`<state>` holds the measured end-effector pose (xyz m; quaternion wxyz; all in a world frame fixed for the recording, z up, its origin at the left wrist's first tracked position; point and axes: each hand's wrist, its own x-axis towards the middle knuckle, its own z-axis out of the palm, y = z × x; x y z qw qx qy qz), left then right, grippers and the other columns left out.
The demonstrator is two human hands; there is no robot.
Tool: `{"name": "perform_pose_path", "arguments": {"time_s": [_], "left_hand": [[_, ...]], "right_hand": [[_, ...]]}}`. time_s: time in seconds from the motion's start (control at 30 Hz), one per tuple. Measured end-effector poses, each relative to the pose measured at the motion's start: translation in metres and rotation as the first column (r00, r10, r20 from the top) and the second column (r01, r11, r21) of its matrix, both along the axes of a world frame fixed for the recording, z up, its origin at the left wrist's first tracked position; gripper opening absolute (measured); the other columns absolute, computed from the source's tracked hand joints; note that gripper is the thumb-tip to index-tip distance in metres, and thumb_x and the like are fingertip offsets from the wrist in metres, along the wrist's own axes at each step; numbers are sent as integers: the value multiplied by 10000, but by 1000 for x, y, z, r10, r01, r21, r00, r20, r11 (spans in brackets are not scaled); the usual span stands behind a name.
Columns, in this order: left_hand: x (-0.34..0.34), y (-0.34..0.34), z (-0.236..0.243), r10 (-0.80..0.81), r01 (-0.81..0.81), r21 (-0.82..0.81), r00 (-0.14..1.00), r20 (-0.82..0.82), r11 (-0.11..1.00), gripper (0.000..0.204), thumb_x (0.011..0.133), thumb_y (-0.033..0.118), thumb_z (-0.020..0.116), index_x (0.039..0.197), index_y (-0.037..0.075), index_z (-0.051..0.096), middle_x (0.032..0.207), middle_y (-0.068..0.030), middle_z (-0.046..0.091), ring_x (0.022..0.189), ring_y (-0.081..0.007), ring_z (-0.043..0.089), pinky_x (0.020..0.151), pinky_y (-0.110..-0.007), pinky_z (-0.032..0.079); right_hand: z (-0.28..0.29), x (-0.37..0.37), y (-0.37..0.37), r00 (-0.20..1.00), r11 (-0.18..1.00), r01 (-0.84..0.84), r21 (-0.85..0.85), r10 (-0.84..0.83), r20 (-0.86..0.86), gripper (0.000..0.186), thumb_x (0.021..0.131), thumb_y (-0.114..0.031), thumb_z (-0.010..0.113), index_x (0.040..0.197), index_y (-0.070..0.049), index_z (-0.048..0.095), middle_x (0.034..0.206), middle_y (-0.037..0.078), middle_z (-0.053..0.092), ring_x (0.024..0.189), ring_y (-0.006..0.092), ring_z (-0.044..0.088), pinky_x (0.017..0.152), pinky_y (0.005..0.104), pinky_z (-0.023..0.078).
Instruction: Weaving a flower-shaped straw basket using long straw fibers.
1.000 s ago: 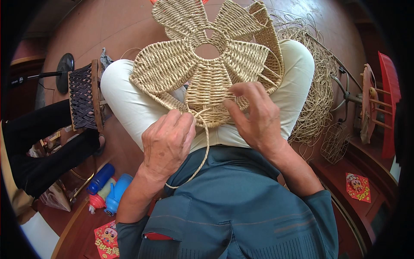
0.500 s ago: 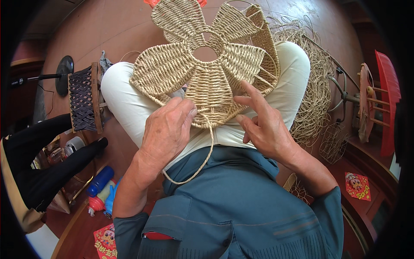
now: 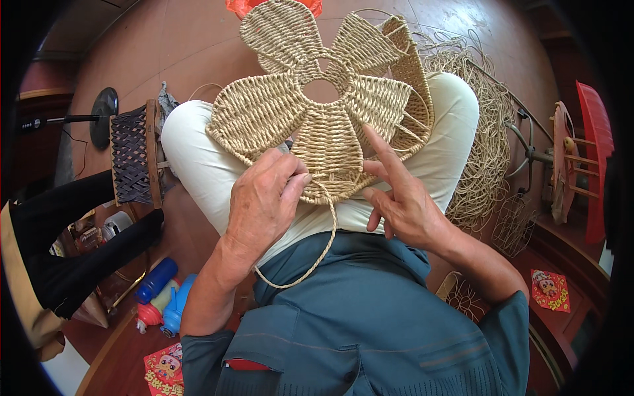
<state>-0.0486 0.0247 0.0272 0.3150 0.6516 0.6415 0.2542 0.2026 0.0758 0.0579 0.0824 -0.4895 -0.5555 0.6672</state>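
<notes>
A flower-shaped basket (image 3: 261, 109) woven from straw-coloured cord rests on my lap, its petals around a round hole. My left hand (image 3: 267, 195) is closed at the lower left edge of the near petal, thumb and fingers pressed together. A small dark tip (image 3: 285, 146) shows behind its knuckles; what it belongs to is hidden. From the petal's lower edge a loose cord (image 3: 333, 231) hangs in a loop over my shirt and passes under my left wrist. My right hand (image 3: 409, 201) has its fingers spread at the petal's right side, index finger stretched out, holding nothing visible.
A large heap of loose cord (image 3: 482, 145) lies on the floor at right, beside a metal-legged stand (image 3: 528, 145) and a red plastic piece (image 3: 589, 158). At left are a dark woven stool (image 3: 135, 155), black trousers (image 3: 79, 244) and a blue bottle (image 3: 157, 280). An orange-red bag (image 3: 317, 8) lies beyond the basket.
The whole view has shifted slightly, so basket and hands appear a little lower and to the right. Both hands keep nearly the same places on the near petal.
</notes>
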Motion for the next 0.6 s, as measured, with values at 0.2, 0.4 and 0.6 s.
{"name": "perform_pose_path", "arguments": {"time_s": [0.2,0.4,0.6], "left_hand": [[4,1,-3,-7,7,7,999,-46,1000,81,969,101,741,994,24,733,900,-135,644,826,-336,678,758,-444,524],[4,3,-2,-19,23,56,997,-75,998,53,965,83,742,983,35,733,896,-127,643,838,-338,671,773,-445,523],[6,4,-3,-40,51,99,993,-110,994,31,945,65,751,964,48,732,891,-122,631,862,-336,659,791,-449,521]], "right_hand": [[-19,-6,12,997,995,-41,-90,35,-68,911,1068,52,470,1797,-239,7,1607,364,451,712,142,724,526,254,600],[-27,-9,8,998,993,12,-114,-19,-63,934,1030,89,445,1798,-224,17,1431,252,526,679,131,680,515,252,590],[-29,-11,13,997,991,50,-123,-57,-51,910,999,85,437,1796,-162,74,1415,231,548,675,125,675,499,243,552]]}}
